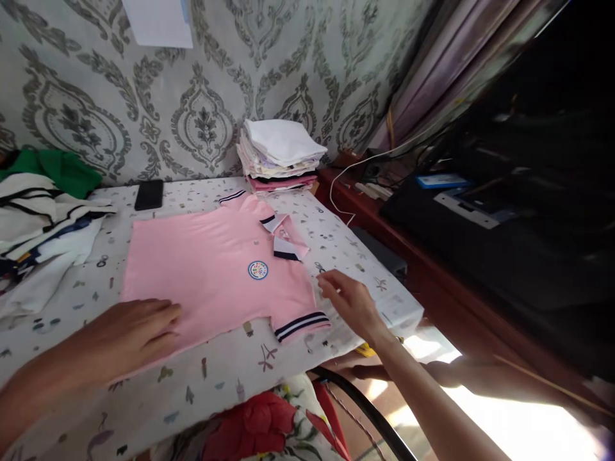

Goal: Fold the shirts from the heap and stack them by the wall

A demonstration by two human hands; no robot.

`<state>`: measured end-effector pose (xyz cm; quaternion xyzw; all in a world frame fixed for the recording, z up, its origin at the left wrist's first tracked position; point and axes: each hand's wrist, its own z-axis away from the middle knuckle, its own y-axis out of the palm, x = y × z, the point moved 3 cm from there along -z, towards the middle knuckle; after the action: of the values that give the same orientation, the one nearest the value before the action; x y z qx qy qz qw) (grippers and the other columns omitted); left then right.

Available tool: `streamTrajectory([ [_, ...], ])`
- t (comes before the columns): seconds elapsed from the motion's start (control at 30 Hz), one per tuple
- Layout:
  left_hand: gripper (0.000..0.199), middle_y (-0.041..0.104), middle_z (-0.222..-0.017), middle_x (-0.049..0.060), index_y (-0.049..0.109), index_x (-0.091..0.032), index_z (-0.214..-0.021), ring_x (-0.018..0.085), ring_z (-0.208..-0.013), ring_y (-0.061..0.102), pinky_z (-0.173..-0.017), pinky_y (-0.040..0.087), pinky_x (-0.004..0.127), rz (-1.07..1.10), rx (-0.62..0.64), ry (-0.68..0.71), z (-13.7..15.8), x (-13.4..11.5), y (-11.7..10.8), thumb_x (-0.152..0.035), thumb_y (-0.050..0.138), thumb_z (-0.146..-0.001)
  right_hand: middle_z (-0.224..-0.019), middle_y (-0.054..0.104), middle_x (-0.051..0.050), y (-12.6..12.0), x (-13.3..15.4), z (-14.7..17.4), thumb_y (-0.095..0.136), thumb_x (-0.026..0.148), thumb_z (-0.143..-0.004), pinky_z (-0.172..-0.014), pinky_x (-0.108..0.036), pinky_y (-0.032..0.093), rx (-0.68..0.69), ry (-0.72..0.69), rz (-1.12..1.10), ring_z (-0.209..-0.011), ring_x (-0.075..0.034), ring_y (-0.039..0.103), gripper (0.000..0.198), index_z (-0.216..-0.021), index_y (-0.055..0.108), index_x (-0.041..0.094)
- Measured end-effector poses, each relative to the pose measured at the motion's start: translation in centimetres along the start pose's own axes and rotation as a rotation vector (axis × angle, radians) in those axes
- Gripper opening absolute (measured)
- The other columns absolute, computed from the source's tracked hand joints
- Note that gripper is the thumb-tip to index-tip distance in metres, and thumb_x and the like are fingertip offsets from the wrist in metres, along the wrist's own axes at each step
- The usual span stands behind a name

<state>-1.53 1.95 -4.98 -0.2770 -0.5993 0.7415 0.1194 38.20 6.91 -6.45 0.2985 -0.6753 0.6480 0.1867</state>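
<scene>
Head view: left hand (137, 328) flat on pink shirt (206, 262), right hand (353, 298) half-curled alongside, fingers (337, 279) seemingly empty.

The left hand (139, 328) and right hand (353, 301) are bare (forearms (418, 387) too); at the near edge, the clothing (262, 416) is white with a red and green flower print.

The bare left hand (141, 328) hides part of the pink, short-sleeved fabric polo shirt (202, 256) near its hem. Detail on the round, blue-rimmed badge (258, 270) is too small to read. The left edge cuts off the crumpled white, green and black garments (29, 208); the top edge, the flat white paper sheet (161, 24).
</scene>
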Motion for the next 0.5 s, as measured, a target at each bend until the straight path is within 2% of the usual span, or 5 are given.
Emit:
streamTrajectory([
  [0.13, 0.026, 0.07, -0.101, 0.005, 0.064, -0.024, -0.102, 0.023, -0.094, 0.065, -0.08, 0.049, 0.034, 0.025, 0.042, 0.133, -7.6, -8.6, -0.7, -0.033, 0.04, -0.101, -0.08, 0.07, -0.003, 1.3, -1.3, -4.2, 0.056, 0.037, -0.089, -0.068, -0.029, 0.042, 0.0, 0.157, 0.153, -0.073, -0.018, 0.062, 0.02, -0.086, 0.065, 0.02],
  [0.2, 0.018, 0.068, -0.107, 0.006, 0.061, -0.023, -0.106, 0.024, -0.1, 0.063, -0.085, 0.048, 0.037, 0.026, 0.031, 0.239, -10.1, -12.6, 0.3, -0.033, 0.048, -0.098, -0.084, 0.07, -0.003, 2.0, -1.1, -5.5, 0.06, 0.036, -0.086, -0.068, -0.028, 0.04, 0.004, 0.19, 0.212, -0.076, -0.017, 0.061, 0.017, -0.083, 0.065, 0.02],
  [0.27, 0.023, 0.066, -0.112, 0.008, 0.06, -0.023, -0.111, 0.027, -0.103, 0.061, -0.087, 0.048, 0.04, 0.013, 0.012, 0.325, -11.6, -15.5, 1.6, -0.04, 0.057, -0.094, -0.082, 0.07, -0.003, 2.5, -0.7, -6.2, 0.061, 0.032, -0.086, -0.067, -0.027, 0.037, 0.012, 0.188, 0.237, -0.077, -0.017, 0.06, 0.014, -0.08, 0.064, 0.021],
  [0.4, 0.037, 0.066, -0.112, 0.01, 0.061, -0.023, -0.112, 0.03, -0.104, 0.061, -0.087, 0.049, 0.044, 0.012, 0.001, 0.432, -13.7, -17.1, 2.8, -0.053, 0.062, -0.09, -0.071, 0.068, -0.001, 2.5, -0.5, -6.0, 0.06, 0.023, -0.082, -0.063, -0.026, 0.034, 0.051, 0.204, 0.19, -0.07, -0.015, 0.058, 0.013, -0.07, 0.062, 0.021],
  [0.5, 0.025, 0.068, -0.11, 0.01, 0.061, -0.02, -0.107, 0.027, -0.105, 0.061, -0.091, 0.048, 0.041, 0.094, -0.089, 0.386, -17.2, -15.6, 1.3, -0.04, 0.048, -0.099, -0.068, 0.067, 0.0, 2.1, -0.8, -5.6, 0.061, 0.022, -0.08, -0.061, -0.026, 0.034, 0.033, 0.25, 0.127, -0.067, -0.015, 0.057, 0.012, -0.069, 0.063, 0.02],
])
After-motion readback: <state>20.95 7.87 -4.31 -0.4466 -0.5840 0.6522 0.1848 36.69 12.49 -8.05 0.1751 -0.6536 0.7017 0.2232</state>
